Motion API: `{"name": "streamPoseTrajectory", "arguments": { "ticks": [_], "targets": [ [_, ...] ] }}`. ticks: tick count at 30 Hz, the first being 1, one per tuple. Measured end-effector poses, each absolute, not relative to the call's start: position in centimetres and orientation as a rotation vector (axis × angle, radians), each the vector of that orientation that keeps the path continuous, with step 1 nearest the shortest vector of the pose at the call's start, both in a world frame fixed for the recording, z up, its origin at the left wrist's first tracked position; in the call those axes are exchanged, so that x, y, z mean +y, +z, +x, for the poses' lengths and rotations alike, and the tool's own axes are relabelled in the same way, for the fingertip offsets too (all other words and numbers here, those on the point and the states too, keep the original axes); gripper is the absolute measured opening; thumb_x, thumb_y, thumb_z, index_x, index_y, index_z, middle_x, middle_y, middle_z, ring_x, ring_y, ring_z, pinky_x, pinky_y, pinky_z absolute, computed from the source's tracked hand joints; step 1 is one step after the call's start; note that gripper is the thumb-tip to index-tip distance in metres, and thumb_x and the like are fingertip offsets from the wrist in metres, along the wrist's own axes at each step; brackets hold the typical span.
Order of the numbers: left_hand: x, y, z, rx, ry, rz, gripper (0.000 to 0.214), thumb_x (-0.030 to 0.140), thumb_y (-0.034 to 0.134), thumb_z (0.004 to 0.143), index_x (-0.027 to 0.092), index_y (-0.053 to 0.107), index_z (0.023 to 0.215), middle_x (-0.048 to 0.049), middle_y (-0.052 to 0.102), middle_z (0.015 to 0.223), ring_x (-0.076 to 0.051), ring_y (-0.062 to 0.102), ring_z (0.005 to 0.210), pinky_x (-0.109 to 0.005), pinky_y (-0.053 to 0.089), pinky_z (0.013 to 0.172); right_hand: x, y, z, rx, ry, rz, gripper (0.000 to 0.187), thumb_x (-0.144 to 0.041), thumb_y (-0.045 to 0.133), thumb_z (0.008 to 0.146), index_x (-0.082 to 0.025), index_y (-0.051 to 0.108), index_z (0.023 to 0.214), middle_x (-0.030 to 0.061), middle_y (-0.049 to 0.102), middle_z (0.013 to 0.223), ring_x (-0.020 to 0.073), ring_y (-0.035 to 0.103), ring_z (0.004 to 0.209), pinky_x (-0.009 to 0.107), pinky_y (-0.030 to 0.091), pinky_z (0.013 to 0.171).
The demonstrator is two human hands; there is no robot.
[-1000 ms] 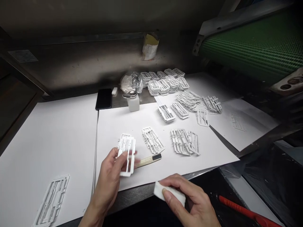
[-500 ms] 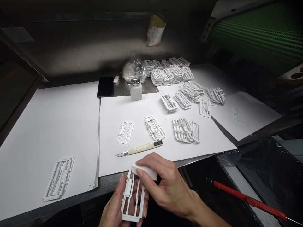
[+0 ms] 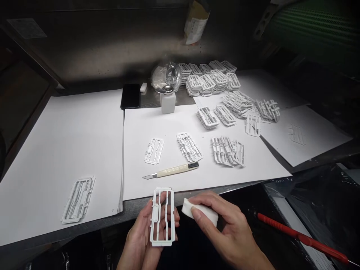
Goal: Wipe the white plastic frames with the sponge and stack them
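Observation:
My left hand (image 3: 143, 240) holds a white plastic frame (image 3: 162, 216) upright below the table's front edge, fingers curled behind it. My right hand (image 3: 225, 232) pinches a small white block like a sponge (image 3: 200, 213) just right of the frame, a small gap between them. On the paper above lie a utility knife (image 3: 172, 171), a single white frame (image 3: 154, 150) and two small piles of frames (image 3: 189, 147) (image 3: 227, 151).
Large white paper sheets (image 3: 70, 138) cover the table; a lone pile of frames (image 3: 78, 199) lies at the left. A white dispenser bottle (image 3: 168, 100), a black phone (image 3: 131, 96), a clear bag (image 3: 165, 75) and several frame stacks (image 3: 213, 80) stand behind. A red tool (image 3: 300, 237) lies lower right.
My left hand picked a frame off the paper and brought it down in front of the table edge. My right hand pressed the white block onto it, then drew it off to the right.

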State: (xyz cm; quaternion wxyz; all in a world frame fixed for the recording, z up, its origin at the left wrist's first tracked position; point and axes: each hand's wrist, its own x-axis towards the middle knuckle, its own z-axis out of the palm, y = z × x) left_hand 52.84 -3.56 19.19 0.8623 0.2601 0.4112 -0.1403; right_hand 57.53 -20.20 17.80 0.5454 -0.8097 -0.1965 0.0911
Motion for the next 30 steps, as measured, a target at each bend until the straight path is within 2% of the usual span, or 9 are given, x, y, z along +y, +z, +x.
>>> {"name": "streamPoseTrajectory", "arguments": {
  "ticks": [6, 9, 12, 18, 22, 24, 26, 28, 30],
  "targets": [
    [-3.7, 20.1, 53.5, 0.976, -0.192, 0.504, 0.035, 0.033, 0.044, 0.092, 0.020, 0.076, 0.088, -0.0048, 0.076, 0.087, -0.014, 0.068, 0.076, -0.024, 0.053, 0.070, -18.9, 17.7, 55.8, -0.690, 0.159, -1.841, 0.022, -0.007, 0.056, 0.084, -0.016, 0.063, 0.104, 0.0070, 0.066, 0.083, 0.0183, 0.062, 0.072, 0.028, 0.053, 0.066],
    [-3.4, 19.9, 53.6, 0.951, -0.212, 0.483, 0.034, 0.032, 0.044, 0.092, 0.017, 0.076, 0.091, -0.0067, 0.075, 0.081, -0.015, 0.068, 0.073, -0.024, 0.053, 0.068, -19.0, 17.2, 55.0, -0.832, 0.204, -1.810, 0.018, -0.009, 0.058, 0.084, -0.015, 0.063, 0.100, 0.0066, 0.065, 0.076, 0.0177, 0.061, 0.065, 0.026, 0.052, 0.059],
    [-3.1, 19.7, 53.6, 0.946, -0.246, 0.472, 0.035, 0.031, 0.043, 0.092, 0.014, 0.074, 0.097, -0.0088, 0.074, 0.080, -0.017, 0.069, 0.080, -0.026, 0.053, 0.074, -19.3, 17.0, 54.6, -0.865, 0.208, -1.777, 0.013, -0.014, 0.057, 0.087, -0.015, 0.063, 0.099, 0.0062, 0.064, 0.073, 0.0175, 0.061, 0.063, 0.024, 0.051, 0.055],
    [-3.1, 19.8, 53.6, 0.980, -0.226, 0.472, 0.033, 0.024, 0.040, 0.093, 0.012, 0.070, 0.100, -0.0119, 0.074, 0.085, -0.019, 0.069, 0.080, -0.029, 0.053, 0.070, -19.7, 17.3, 54.9, -0.776, 0.149, -1.776, 0.027, -0.006, 0.058, 0.082, -0.019, 0.060, 0.106, 0.0052, 0.064, 0.076, 0.0180, 0.062, 0.068, 0.026, 0.052, 0.060],
    [-3.4, 19.1, 53.4, 0.942, -0.243, 0.484, 0.034, 0.029, 0.039, 0.093, 0.012, 0.065, 0.108, -0.0131, 0.072, 0.080, -0.021, 0.068, 0.072, -0.031, 0.053, 0.064, -20.1, 17.4, 54.9, -0.761, 0.096, -1.750, 0.034, -0.003, 0.059, 0.080, -0.018, 0.060, 0.111, 0.0065, 0.066, 0.081, 0.0194, 0.063, 0.071, 0.028, 0.054, 0.063],
    [-3.4, 18.5, 53.3, 0.905, -0.248, 0.511, 0.033, 0.034, 0.040, 0.093, 0.014, 0.067, 0.094, -0.0082, 0.069, 0.070, -0.014, 0.062, 0.051, -0.024, 0.048, 0.049, -20.3, 17.6, 54.8, -0.720, 0.088, -1.767, 0.034, -0.003, 0.059, 0.081, -0.018, 0.060, 0.111, 0.0066, 0.066, 0.084, 0.0198, 0.064, 0.073, 0.029, 0.054, 0.066],
    [-3.4, 17.8, 53.2, 0.900, -0.269, 0.531, 0.037, 0.036, 0.040, 0.093, 0.015, 0.063, 0.073, -0.0019, 0.063, 0.058, -0.006, 0.046, 0.033, -0.017, 0.034, 0.034, -20.5, 17.8, 54.7, -0.672, 0.087, -1.786, 0.033, -0.004, 0.059, 0.081, -0.020, 0.060, 0.110, 0.0061, 0.066, 0.087, 0.0197, 0.065, 0.075, 0.028, 0.054, 0.066],
    [-3.3, 17.3, 53.2, 0.925, -0.305, 0.512, 0.044, 0.036, 0.038, 0.094, 0.014, 0.056, 0.060, 0.0022, 0.055, 0.051, -0.001, 0.035, 0.025, -0.014, 0.022, 0.029, -20.6, 18.0, 54.9, -0.648, 0.092, -1.779, 0.032, -0.004, 0.059, 0.082, -0.020, 0.060, 0.110, 0.0051, 0.066, 0.087, 0.0187, 0.065, 0.075, 0.026, 0.053, 0.065],
    [-3.1, 17.1, 53.2, 0.930, -0.332, 0.488, 0.048, 0.035, 0.036, 0.095, 0.013, 0.054, 0.056, 0.0037, 0.051, 0.047, 0.000, 0.034, 0.024, -0.013, 0.020, 0.029, -20.6, 18.0, 55.1, -0.635, 0.095, -1.767, 0.033, -0.003, 0.059, 0.082, -0.021, 0.061, 0.110, 0.0043, 0.067, 0.087, 0.0176, 0.065, 0.075, 0.024, 0.053, 0.063]
  ]
}}
